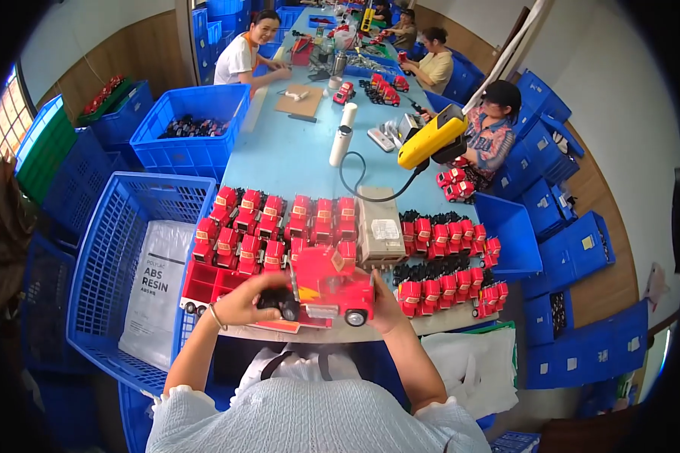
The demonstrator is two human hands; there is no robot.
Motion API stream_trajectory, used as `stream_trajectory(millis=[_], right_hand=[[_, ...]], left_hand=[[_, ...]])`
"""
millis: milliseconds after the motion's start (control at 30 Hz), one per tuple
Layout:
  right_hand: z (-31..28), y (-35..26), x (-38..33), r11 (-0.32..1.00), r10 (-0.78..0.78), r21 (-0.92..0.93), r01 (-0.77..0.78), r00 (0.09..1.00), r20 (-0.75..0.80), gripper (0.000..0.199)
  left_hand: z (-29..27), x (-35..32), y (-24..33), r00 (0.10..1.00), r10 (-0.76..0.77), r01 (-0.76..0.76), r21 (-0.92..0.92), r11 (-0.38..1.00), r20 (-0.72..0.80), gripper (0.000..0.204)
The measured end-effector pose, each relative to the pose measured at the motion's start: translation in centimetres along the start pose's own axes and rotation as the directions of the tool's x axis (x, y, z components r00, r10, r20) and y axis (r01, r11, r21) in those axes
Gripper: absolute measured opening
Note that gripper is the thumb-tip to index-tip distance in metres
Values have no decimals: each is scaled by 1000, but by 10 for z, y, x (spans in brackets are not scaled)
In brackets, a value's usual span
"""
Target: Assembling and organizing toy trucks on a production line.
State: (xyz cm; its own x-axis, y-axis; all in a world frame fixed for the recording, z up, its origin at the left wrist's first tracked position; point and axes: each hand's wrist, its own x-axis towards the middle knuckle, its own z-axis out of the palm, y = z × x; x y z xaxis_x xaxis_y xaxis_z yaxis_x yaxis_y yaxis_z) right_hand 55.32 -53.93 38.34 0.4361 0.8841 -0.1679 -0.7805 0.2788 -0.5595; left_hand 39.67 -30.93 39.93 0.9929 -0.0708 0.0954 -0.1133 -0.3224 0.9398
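Note:
Between my two hands, raised over the near edge of the table, is a red toy truck [331, 281] with a yellow mark on its side and black wheels. My left hand [248, 303] grips its black rear-wheel end. At the front end, my right hand [386, 303] has its fingers closed on the red body. Rows of red toy truck cabs [248, 215] stand just beyond it. Beside my left hand lies a red toy trailer [201, 281], open on top and partly hidden. More red and black toy trucks [440, 235] stand in rows beyond my right hand.
A grey box [380, 223] divides the truck rows on the blue table [279, 162]. A blue mesh crate [102, 260] with a white sack stands at left. A yellow device [433, 137] hangs over the table, its cable looping down. Several people sit along both sides.

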Motion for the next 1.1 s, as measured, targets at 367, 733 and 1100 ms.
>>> stream_trajectory(millis=[367, 733, 1100], right_hand=[[28, 46, -9, 785, -366, -558, 270, 928, -66, 32], [42, 44, 0, 713, -465, -617, 332, 883, -62, 19], [34, 54, -7, 654, -318, -751, 96, 935, -157, 19]], left_hand=[[36, 39, 15, 924, -26, -72, -239, 968, -382, 84], [29, 47, 5, 895, 82, -156, -136, 978, -439, 75], [46, 46, 8, 918, -70, -52, -293, 955, -390, 79]])
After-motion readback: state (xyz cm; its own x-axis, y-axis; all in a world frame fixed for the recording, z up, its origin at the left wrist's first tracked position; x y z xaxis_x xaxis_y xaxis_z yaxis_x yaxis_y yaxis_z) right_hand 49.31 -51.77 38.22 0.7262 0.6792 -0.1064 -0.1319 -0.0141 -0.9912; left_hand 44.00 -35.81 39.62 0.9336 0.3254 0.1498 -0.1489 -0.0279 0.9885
